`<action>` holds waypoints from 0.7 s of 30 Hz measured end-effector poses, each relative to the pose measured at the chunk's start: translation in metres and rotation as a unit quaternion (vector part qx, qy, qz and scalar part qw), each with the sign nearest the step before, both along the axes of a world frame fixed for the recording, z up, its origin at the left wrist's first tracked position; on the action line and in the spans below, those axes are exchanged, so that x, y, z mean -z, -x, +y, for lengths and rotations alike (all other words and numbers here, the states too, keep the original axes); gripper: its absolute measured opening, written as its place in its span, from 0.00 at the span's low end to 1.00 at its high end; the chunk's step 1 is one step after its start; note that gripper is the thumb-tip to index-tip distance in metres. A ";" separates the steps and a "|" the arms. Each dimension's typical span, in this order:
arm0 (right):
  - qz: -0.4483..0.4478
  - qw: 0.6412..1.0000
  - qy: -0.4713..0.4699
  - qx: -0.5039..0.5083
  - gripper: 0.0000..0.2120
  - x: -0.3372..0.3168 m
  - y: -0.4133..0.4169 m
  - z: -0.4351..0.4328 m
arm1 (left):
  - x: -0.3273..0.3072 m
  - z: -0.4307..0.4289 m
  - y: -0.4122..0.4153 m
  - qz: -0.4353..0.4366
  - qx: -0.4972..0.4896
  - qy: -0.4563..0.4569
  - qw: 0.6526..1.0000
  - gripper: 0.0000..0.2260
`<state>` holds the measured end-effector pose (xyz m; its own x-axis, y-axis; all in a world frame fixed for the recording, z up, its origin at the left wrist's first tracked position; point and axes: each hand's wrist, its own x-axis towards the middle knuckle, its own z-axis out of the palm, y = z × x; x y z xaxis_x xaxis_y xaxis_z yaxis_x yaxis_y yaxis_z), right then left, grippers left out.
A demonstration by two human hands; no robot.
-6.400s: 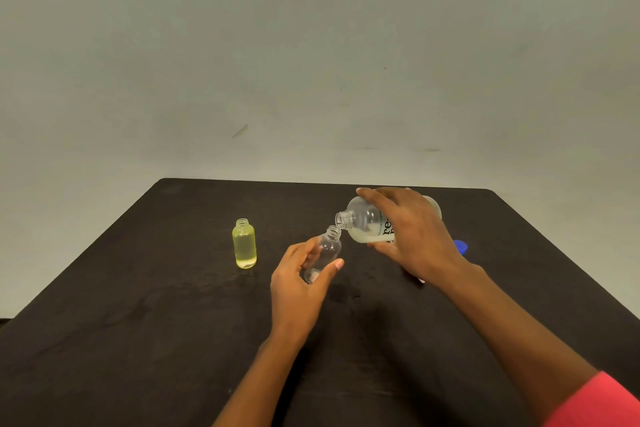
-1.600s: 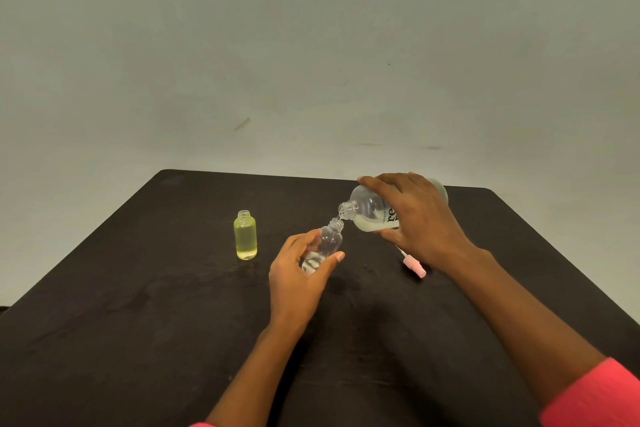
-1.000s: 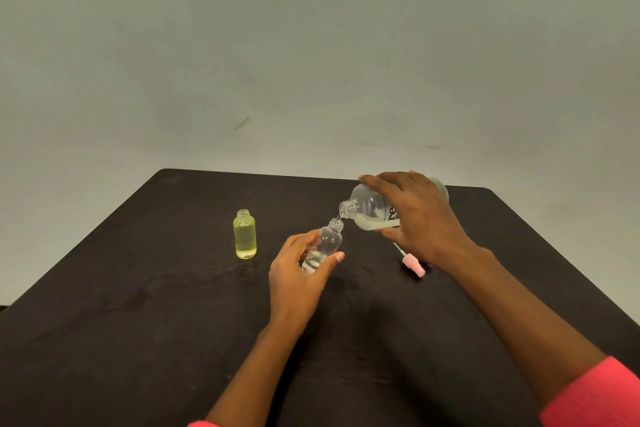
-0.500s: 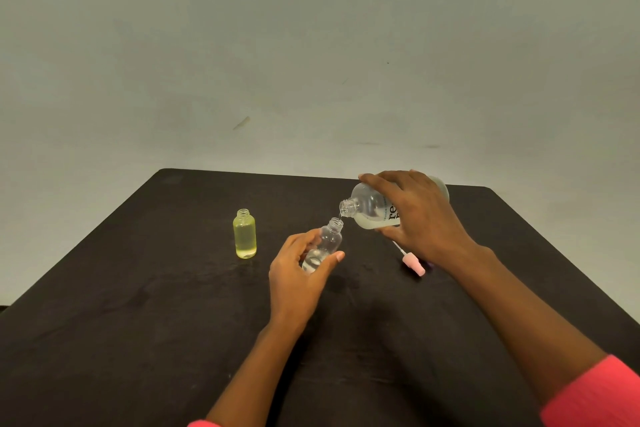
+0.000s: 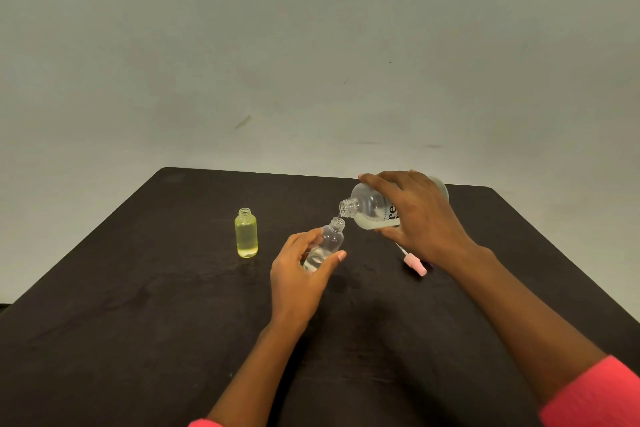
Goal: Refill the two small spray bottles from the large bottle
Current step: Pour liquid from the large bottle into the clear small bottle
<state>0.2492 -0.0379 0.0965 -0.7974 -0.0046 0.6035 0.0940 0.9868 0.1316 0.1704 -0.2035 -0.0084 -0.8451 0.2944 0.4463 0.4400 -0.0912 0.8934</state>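
My right hand (image 5: 420, 218) grips the large clear bottle (image 5: 369, 208), tipped on its side with its open neck pointing left and down. Whitish liquid lies along its lower wall. Its mouth sits just above the open neck of a small clear bottle (image 5: 330, 239), which my left hand (image 5: 299, 276) holds tilted toward it. A little clear liquid shows in the small bottle's lower part. A second small bottle (image 5: 246, 234), uncapped and filled with yellow liquid, stands upright on the dark table (image 5: 138, 305) to the left.
A pink spray cap with a thin dip tube (image 5: 415, 263) lies on the table under my right wrist. A plain grey wall rises behind the table's far edge. My pink sleeve (image 5: 595, 395) shows at the lower right.
Compared with 6.4 s ago, the small clear bottle now holds some liquid. Over the last second both hands and both bottles have stayed almost still in the pouring pose.
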 end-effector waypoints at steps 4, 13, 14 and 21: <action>-0.001 1.000 0.000 0.002 0.38 0.000 0.000 0.000 | 0.000 0.000 0.000 0.004 0.000 0.001 1.000 0.18; 0.005 1.000 -0.007 0.001 0.39 0.000 0.000 0.001 | 0.000 0.000 0.000 0.002 0.004 0.001 1.000 0.18; 0.004 1.000 -0.006 0.001 0.39 0.000 0.000 0.000 | 0.000 0.000 0.000 0.002 0.004 0.000 1.000 0.18; -0.005 1.000 0.005 0.006 0.38 0.000 -0.001 0.000 | 0.000 0.000 0.000 0.008 0.001 0.001 1.000 0.18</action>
